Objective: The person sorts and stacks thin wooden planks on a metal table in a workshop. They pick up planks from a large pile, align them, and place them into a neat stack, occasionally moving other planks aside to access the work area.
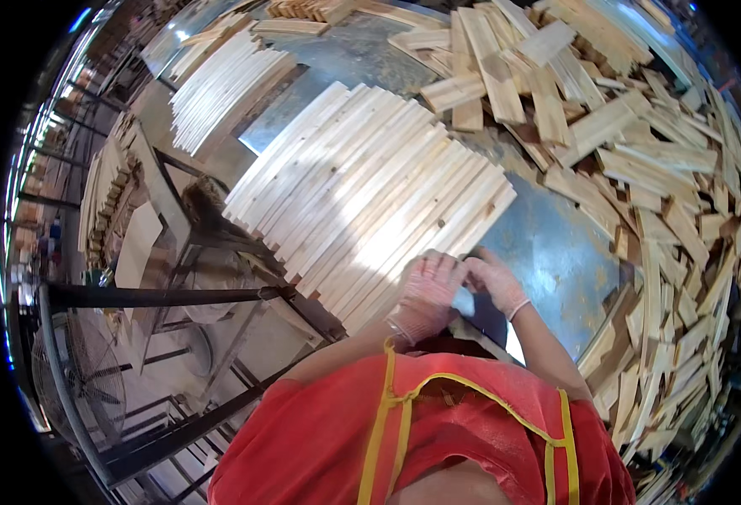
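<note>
My left hand (pixel 427 291), in a pale glove, is close in front of my body at the near edge of a row of wooden strips (pixel 362 185). Its fingers are bent and closed. My right hand (pixel 496 283), gloved too, meets it from the right with its fingers curled in toward the left hand's fingertips. A small pale blue patch (pixel 464 302) shows between the two hands; I cannot make out what it is. The strips lie side by side on the blue-grey metal table (pixel 560 252), their ends uneven.
A big loose heap of short boards (pixel 640 160) covers the table's right side. Another row of strips (pixel 223 88) lies at the far left. To the left stand a black metal frame (pixel 160 296) and a caged fan (pixel 80 374).
</note>
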Motion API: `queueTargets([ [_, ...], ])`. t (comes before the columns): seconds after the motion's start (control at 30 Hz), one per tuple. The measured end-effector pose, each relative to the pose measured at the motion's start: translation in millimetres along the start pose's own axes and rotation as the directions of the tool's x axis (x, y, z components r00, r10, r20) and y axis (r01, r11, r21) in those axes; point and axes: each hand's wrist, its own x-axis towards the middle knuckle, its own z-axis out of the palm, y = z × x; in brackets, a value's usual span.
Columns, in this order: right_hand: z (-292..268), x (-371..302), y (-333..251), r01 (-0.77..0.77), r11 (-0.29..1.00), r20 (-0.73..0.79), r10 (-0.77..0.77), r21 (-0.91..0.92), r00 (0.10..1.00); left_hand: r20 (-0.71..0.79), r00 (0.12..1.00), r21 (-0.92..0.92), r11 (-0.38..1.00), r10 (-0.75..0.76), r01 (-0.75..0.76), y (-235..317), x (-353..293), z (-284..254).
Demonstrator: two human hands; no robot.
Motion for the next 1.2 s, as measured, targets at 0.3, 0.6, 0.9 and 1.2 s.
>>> queueTargets([
  [0.3,41,49,-54,-0.216,0.963,-0.142,0.194,-0.159,0.971,-0.341,0.931,-0.12,0.976,0.133,-0.183,-74,24,29],
  [0.6,118,191,-123,-0.144,0.955,-0.086,0.126,-0.26,0.988,-0.149,0.986,-0.126,0.987,0.077,-0.096,-227,70,-20],
  [0.9,94,185,-298,-0.063,0.517,-0.257,-0.313,-0.854,0.914,-0.161,0.986,0.033,0.999,0.042,-0.037,-305,82,-33],
  [1.2,-127,234,-409,-0.465,0.495,-0.672,-0.63,-0.734,0.39,-0.025,0.998,0.04,0.998,0.05,-0.049,-262,149,-55],
])
